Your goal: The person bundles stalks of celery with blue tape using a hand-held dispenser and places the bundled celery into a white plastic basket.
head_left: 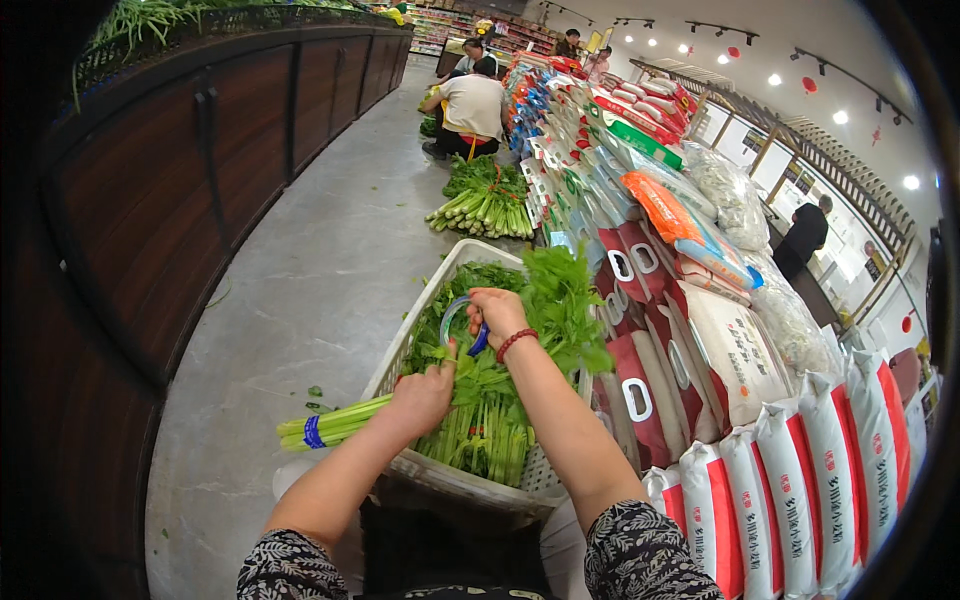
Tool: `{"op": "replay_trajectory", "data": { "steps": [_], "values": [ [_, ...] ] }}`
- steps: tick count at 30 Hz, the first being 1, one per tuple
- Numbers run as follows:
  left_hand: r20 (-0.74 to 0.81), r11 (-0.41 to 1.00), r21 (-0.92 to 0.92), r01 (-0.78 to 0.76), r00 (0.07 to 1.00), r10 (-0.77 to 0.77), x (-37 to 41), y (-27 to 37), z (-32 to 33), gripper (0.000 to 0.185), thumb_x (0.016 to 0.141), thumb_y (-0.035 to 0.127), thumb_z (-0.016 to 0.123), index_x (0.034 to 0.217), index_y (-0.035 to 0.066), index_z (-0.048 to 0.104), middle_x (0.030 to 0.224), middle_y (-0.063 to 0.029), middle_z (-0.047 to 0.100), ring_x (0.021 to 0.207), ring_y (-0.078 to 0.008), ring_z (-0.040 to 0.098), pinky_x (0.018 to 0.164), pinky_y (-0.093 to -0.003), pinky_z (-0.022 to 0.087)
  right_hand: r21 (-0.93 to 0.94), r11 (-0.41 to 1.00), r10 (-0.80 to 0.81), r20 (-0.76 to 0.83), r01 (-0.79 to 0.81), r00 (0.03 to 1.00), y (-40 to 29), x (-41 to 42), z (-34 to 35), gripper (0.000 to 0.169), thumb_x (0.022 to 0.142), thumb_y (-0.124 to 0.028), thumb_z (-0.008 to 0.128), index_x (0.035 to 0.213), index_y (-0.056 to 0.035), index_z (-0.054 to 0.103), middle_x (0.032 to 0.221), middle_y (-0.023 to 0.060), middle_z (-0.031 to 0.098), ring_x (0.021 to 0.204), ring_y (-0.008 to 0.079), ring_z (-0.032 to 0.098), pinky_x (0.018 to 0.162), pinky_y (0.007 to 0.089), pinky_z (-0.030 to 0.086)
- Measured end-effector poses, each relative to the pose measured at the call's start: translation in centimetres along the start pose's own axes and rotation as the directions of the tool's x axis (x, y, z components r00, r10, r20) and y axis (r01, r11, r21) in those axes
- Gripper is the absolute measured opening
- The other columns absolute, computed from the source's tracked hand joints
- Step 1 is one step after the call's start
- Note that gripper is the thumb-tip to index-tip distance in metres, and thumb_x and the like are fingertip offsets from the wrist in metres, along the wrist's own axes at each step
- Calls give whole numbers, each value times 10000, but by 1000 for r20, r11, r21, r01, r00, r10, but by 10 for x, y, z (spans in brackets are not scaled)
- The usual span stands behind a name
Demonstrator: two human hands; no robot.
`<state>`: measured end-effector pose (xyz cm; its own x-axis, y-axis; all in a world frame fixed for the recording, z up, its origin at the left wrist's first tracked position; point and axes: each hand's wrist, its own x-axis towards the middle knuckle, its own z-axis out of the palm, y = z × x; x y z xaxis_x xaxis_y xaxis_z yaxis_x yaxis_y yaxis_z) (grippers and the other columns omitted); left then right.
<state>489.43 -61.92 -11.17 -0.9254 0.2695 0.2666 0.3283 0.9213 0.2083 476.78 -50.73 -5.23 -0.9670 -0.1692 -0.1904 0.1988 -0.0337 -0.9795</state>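
In my left hand [424,394] is a bunch of celery [352,421], its pale stalk ends pointing left and its leaves [562,300] spreading right. A blue tape band [313,432] circles the stalks near their cut ends. My right hand [499,311] grips a roll of tape [455,319] with a blue part, close above my left forefinger. Beneath both hands stands a white plastic crate [409,326] holding more celery [480,442], with stalks towards me. Whether the tape touches the upper part of the bunch is hard to tell.
Dark wooden cabinets [142,172] line the left side. Stacked bagged goods [735,345] rise close on the right, with upright flour sacks [795,472] nearest. A celery pile [484,202] lies on the grey floor [300,300] beyond the crate. A crouching person [472,105] is farther along.
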Motion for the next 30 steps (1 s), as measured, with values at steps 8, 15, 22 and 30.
{"op": "replay_trajectory", "data": {
  "steps": [8,15,22,30],
  "values": [
    [146,935,-316,161,982,-120,16,-26,1,449,735,237,647,995,-87,476,852,-286,586,817,-398,581,702,-430,480,-135,804,-470,452,580,758,-20,-63,22,341,778,-77,573,1105,14,543,718,65,610,571,90,535,514,241,449],
    [157,691,-622,368,924,-350,18,-48,-37,394,732,110,605,1101,1,520,997,-111,603,898,-195,562,795,-333,445,-390,586,-580,410,711,704,-3,-149,-17,274,796,-130,610,1043,-11,587,644,123,587,497,122,547,465,249,425],
    [112,409,-886,220,956,-271,6,-27,-72,462,668,179,728,1061,10,554,966,-66,607,856,-131,536,797,-283,440,-313,877,-346,115,364,931,59,-93,-52,161,807,-87,598,933,-4,652,660,19,609,549,40,483,482,199,392],
    [81,-58,-996,71,974,-213,8,-32,-47,441,720,134,717,1082,-18,516,980,-62,589,878,-123,545,784,-260,438,-341,908,-182,205,244,962,46,-63,-23,197,742,-126,611,615,23,590,527,51,546,466,90,455,437,262,360]
  ]
}}
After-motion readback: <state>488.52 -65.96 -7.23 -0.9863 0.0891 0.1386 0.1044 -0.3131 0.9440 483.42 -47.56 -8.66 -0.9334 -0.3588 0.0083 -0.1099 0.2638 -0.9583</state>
